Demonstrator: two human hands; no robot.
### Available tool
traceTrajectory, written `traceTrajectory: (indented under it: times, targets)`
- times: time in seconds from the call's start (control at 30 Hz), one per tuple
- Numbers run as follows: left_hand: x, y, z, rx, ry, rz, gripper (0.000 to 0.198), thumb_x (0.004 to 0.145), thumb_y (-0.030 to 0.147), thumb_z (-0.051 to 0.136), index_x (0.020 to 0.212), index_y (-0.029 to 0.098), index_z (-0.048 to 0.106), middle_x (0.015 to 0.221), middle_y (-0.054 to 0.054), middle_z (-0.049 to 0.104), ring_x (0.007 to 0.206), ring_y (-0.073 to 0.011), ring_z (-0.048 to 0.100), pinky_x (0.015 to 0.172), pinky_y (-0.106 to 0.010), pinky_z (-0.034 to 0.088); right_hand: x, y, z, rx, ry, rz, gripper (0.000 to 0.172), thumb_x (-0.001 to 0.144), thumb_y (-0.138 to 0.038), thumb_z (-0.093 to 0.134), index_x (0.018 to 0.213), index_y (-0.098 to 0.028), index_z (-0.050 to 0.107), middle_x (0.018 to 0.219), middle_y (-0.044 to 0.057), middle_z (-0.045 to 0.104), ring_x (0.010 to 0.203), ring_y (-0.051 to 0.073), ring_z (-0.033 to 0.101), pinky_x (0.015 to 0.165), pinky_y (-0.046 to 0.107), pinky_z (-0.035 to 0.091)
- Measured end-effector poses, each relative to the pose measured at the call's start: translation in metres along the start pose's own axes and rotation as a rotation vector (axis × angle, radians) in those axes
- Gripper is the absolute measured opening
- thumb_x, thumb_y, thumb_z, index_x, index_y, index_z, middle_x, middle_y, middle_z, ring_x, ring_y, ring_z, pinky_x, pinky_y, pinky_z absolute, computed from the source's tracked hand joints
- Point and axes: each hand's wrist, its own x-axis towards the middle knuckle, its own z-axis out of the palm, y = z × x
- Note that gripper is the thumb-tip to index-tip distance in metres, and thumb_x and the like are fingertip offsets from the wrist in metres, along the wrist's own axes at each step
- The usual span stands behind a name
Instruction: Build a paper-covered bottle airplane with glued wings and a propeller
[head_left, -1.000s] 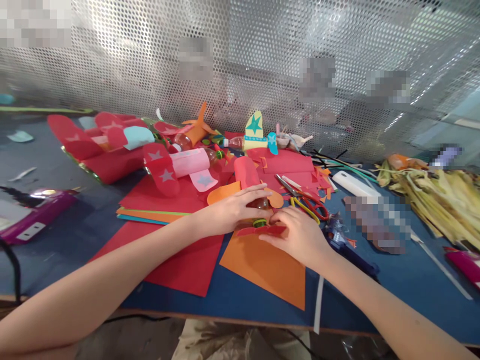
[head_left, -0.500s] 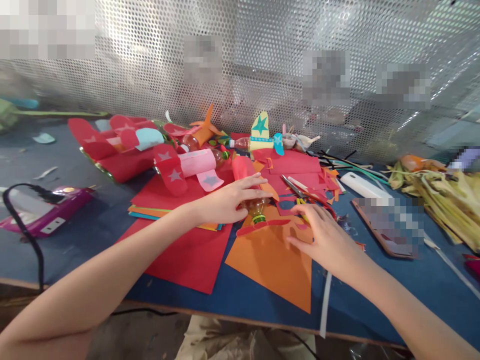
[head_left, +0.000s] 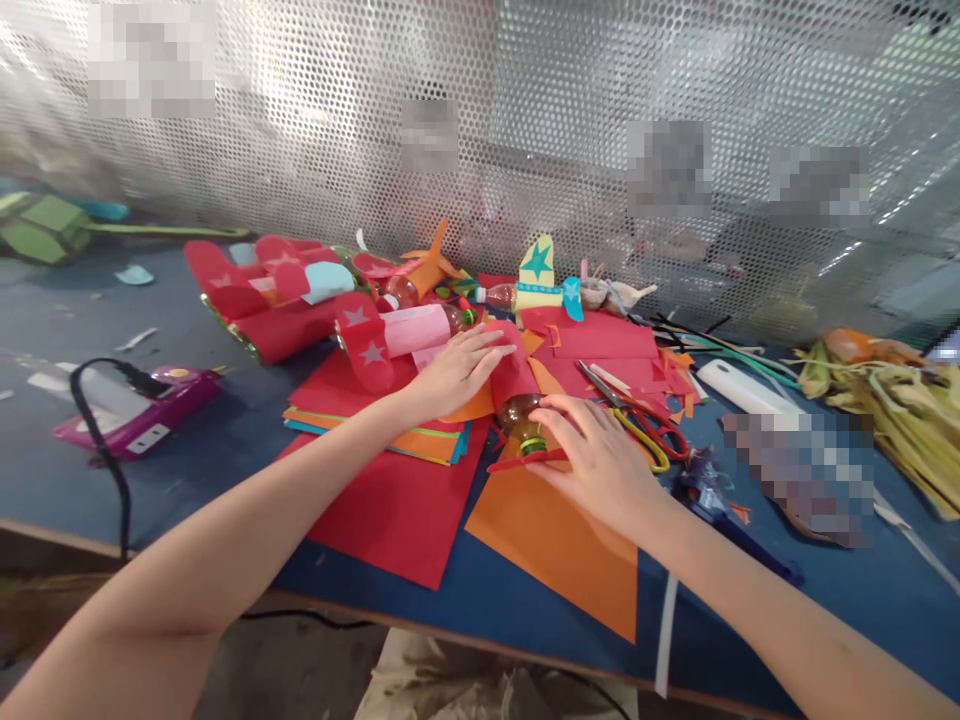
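A clear plastic bottle (head_left: 517, 412) with a green cap ring lies in the middle, its body wrapped in red paper (head_left: 511, 370). My left hand (head_left: 466, 372) rests over the left side of the wrapped body, fingers stretched out; an orange paper piece (head_left: 474, 404) shows beneath it. Around the bottle's neck end curve the fingers of my right hand (head_left: 589, 450), the thumb over a red paper strip (head_left: 514, 463) by the cap. An orange sheet (head_left: 559, 540) lies under this end. Scissors with red handles (head_left: 664, 432) and yellow-handled scissors (head_left: 643, 440) lie just right.
Bottle planes with pink paper (head_left: 416, 330) and yellow paper (head_left: 538, 295) stand behind, beside red starred pieces (head_left: 285, 325). Stacked coloured paper (head_left: 405, 520) lies left. A purple power strip (head_left: 169, 415), a blurred phone (head_left: 799, 480) and dried husks (head_left: 892, 420) flank these. Perforated metal rises behind.
My right hand has moved left and closed around the bottle's neck end. My left hand has moved back off the clear part, onto the wrapped side. The view has shifted slightly.
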Motion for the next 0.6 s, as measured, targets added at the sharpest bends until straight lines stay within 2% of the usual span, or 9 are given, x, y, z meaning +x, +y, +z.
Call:
traceTrajectory:
  times: [0.3, 0.43, 0.6]
  targets:
    - [-0.002, -0.001, 0.006, 0.011, -0.099, 0.011, 0.053, 0.099, 0.038, 0.013, 0.139, 0.019, 0.042, 0.149, -0.003, 0.038, 0.143, -0.0204, 0.019, 0.117, -0.043, 0.012, -0.004, 0.006, 0.003, -0.002, 0.021, -0.021, 0.044, 0.078, -0.029, 0.073, 0.115, -0.016, 0.051, 0.115, 0.013, 0.06, 0.103, 0.029, 0.06, 0.086, 0.043, 0.052]
    - [-0.003, -0.001, 0.007, 0.023, -0.127, 0.016, 0.053, 0.099, 0.037, 0.013, 0.143, 0.018, 0.036, 0.152, -0.004, 0.031, 0.144, -0.0208, 0.013, 0.117, -0.044, 0.01, -0.009, 0.008, 0.004, 0.052, 0.038, 0.034, 0.049, 0.079, -0.04, 0.07, 0.115, -0.016, 0.049, 0.115, 0.014, 0.059, 0.105, 0.03, 0.059, 0.088, 0.045, 0.051]
    - [-0.005, 0.001, 0.007, 0.01, -0.129, 0.012, 0.055, 0.098, 0.038, 0.013, 0.143, 0.015, 0.036, 0.153, -0.006, 0.029, 0.144, -0.0215, 0.012, 0.117, -0.043, 0.01, -0.012, 0.009, 0.006, 0.087, 0.033, 0.083, 0.034, 0.088, -0.04, 0.058, 0.111, -0.016, 0.049, 0.103, 0.012, 0.061, 0.099, 0.029, 0.06, 0.084, 0.043, 0.052]
